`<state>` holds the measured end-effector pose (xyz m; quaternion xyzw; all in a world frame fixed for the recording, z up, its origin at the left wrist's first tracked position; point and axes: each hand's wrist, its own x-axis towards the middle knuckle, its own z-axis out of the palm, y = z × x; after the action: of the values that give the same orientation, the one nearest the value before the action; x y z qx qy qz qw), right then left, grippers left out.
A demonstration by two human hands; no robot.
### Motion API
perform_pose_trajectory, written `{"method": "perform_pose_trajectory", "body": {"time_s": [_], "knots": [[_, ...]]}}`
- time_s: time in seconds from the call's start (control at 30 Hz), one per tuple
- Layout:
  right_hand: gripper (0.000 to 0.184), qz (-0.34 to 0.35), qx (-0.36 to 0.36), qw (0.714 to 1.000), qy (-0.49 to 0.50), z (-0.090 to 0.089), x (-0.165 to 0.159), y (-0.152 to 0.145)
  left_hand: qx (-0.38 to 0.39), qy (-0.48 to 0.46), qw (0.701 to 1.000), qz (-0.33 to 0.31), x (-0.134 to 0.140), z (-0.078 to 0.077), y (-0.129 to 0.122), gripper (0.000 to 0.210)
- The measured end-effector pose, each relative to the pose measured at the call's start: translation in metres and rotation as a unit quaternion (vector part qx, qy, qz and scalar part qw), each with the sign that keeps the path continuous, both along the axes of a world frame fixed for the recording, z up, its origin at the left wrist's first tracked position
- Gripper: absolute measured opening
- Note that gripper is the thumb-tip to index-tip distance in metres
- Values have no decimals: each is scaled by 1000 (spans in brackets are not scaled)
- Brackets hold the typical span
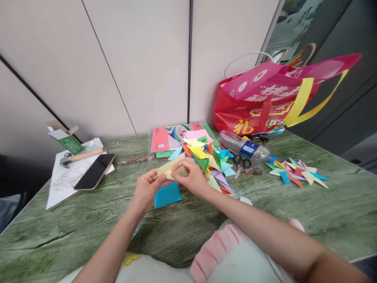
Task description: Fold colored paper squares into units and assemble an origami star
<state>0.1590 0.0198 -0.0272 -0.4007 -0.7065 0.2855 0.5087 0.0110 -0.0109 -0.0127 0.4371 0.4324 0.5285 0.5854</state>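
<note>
Between my two hands is a pale yellow sheet of folding paper, partly folded and held up above the table. My left hand pinches its left end between thumb and fingers. On the paper's right part, the thumb and fingers of my right hand are closed. Under the hands lies a blue square of paper on the table. Just behind and to the right is a heap of folded paper pieces in many colours, partly hidden by my right hand.
Scissors and a plastic bottle lie right of the heap. Beyond them stands a red bag. A paper star shape lies at right. At left are a phone, a hammer and a green-white box. Paper packs lie behind.
</note>
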Motion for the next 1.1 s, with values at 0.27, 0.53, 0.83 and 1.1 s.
{"method": "perform_pose_trajectory", "body": {"time_s": [0.27, 0.53, 0.83, 1.1], "knots": [[20, 72, -84, 992, 67, -4, 2, 2, -15, 17, 1000, 9, 0, 0, 0, 42], [24, 72, -129, 984, 96, 0, 2, 1, -24, -4, 1000, 10, -3, -2, 1, 33], [19, 84, -137, 982, 102, -4, 2, 3, -36, 11, 999, 19, -4, -2, 0, 31], [19, 91, -146, 980, 105, -3, 1, 3, -34, 14, 999, 27, -3, -2, 0, 32]]}}
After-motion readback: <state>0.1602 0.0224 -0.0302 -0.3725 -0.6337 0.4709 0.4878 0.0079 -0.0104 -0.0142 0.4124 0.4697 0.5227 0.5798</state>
